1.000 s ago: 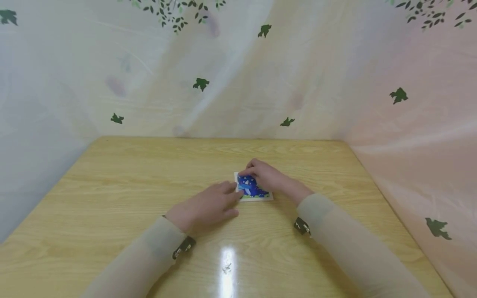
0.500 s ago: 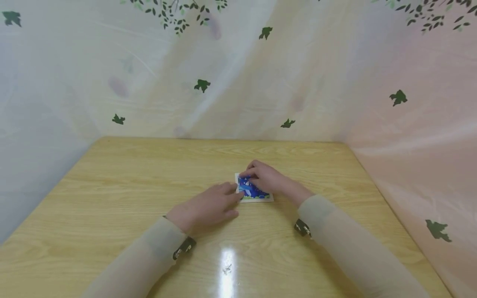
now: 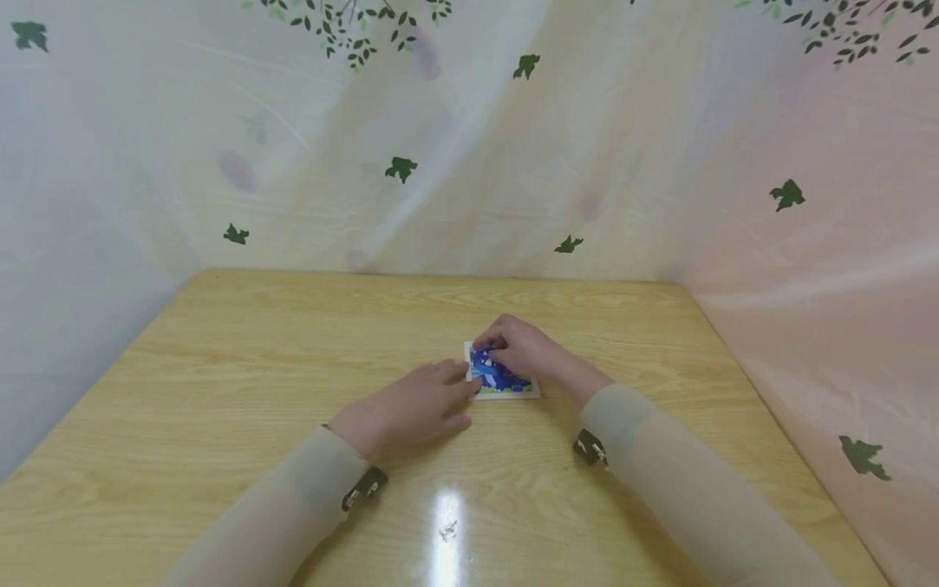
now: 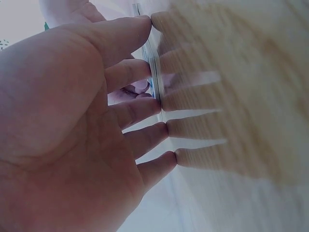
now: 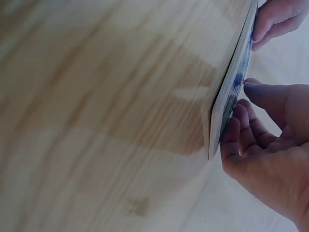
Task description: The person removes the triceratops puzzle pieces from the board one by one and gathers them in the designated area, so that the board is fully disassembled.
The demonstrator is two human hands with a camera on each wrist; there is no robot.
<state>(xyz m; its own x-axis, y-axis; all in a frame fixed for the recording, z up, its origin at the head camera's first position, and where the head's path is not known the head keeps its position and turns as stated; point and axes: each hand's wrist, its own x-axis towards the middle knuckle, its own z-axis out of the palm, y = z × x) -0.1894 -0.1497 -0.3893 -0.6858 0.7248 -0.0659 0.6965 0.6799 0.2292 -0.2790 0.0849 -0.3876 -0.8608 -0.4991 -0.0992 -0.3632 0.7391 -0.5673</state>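
A small square board (image 3: 506,381) with a blue picture and a white rim lies flat on the wooden table (image 3: 242,367), just right of centre. My left hand (image 3: 433,395) lies beside it with straight fingers, the tips touching its left edge (image 4: 155,84). My right hand (image 3: 524,352) rests on top of the board (image 5: 232,92) and hides its far half. The right hand's bent fingertips (image 5: 232,133) and thumb press down on the picture. I see no loose piece between them. The left hand's fingertips (image 5: 273,21) show at the board's far edge in the right wrist view.
A pale sheet printed with green leaves (image 3: 399,167) hangs close behind and on both sides of the table. The table's right edge (image 3: 763,399) runs near my right sleeve (image 3: 682,489). Light glares off the wood (image 3: 449,522) near the front.
The right hand has drawn its fingers slightly closer together on the board. The left hand and the board have stayed in place.
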